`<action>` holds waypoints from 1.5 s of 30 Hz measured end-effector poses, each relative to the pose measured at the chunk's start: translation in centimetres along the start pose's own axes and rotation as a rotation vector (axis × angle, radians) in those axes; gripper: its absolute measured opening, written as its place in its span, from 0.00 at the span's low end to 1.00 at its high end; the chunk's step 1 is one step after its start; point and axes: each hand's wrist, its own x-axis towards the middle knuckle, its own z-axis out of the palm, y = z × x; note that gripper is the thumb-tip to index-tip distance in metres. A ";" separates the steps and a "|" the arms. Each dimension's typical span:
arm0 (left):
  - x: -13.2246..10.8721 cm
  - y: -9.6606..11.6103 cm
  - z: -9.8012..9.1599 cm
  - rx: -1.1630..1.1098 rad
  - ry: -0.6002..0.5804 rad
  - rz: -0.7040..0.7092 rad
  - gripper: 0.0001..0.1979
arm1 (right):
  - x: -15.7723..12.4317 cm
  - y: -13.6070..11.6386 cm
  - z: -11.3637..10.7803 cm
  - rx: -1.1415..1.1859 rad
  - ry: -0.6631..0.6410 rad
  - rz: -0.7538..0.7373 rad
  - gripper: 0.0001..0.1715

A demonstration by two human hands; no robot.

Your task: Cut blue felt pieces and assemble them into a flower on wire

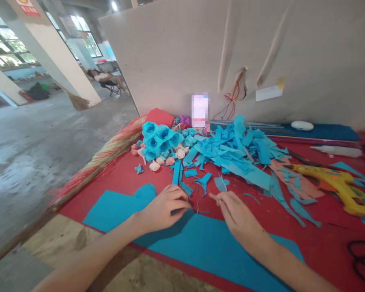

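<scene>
I have the left hand (172,206) curled over the blue sheet (200,239) along the counter's (115,174) near edge, the right hand (232,209) nearby; I can't tell whether either pinches anything. I'd steady the left, keeping blue scraps (204,181) clear.

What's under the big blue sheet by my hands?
Red cover shows around the blue sheet, so it seems to lie on that. Whatever else might be beneath can't be seen, because the sheet covers it.

Left hand (170,206) over blue sheet (213,243) — scraps (231,148) beyond.
</scene>
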 end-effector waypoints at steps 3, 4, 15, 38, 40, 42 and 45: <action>0.0 0.0 -0.2 -0.001 -0.016 0.016 0.10 | -0.1 0.2 0.0 0.012 0.029 -0.022 0.13; 0.0 0.1 -0.2 0.000 -0.021 0.017 0.10 | -0.2 0.2 0.1 0.023 -0.003 -0.042 0.14; 0.0 0.2 -0.3 0.047 -0.077 0.000 0.09 | -0.4 -0.5 0.9 -0.012 -0.074 -0.106 0.13; 0.0 -0.9 0.0 0.097 -0.043 0.012 0.10 | -3.1 1.0 0.6 -0.227 0.134 -0.150 0.08; 0.0 -1.0 0.1 0.099 -0.025 0.020 0.08 | -3.3 1.2 1.0 -0.257 0.146 -0.196 0.07; 0.1 -1.1 0.2 0.095 -0.016 0.028 0.07 | -3.3 1.3 1.2 -0.271 0.149 -0.222 0.07; 0.1 -1.0 0.3 0.081 -0.017 0.039 0.07 | -3.1 1.4 1.3 -0.277 0.162 -0.218 0.07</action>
